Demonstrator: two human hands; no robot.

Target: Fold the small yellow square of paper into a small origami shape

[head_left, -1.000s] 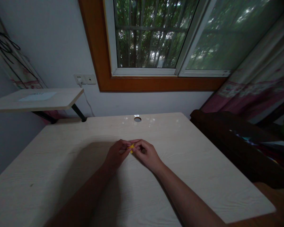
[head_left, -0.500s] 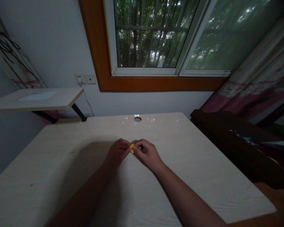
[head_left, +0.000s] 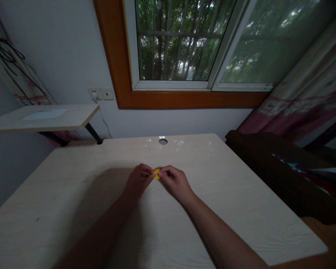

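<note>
Between my two hands is a small, flat yellow piece [head_left: 156,174], perhaps folded paper; its exact kind is too small to make out. My left hand [head_left: 138,180] pinches its left side with thumb and fingers. From the other side, my right hand [head_left: 177,181] grips the right edge, thumb toward me. Both hands are over the middle of the pale wood-grain desk [head_left: 168,231], and the fingers partly cover the yellow piece.
A raised shelf [head_left: 81,116] on black legs stands at the back left with a sheet of paper [head_left: 46,114] on it. A round cable hole [head_left: 163,141] lies near the desk's back edge. Dark furniture [head_left: 268,164] stands to the right, below a window [head_left: 179,48].
The fingers have shifted slightly, and more of the yellow piece shows between them. Both hands stay at nearly the same spot over the desk.
</note>
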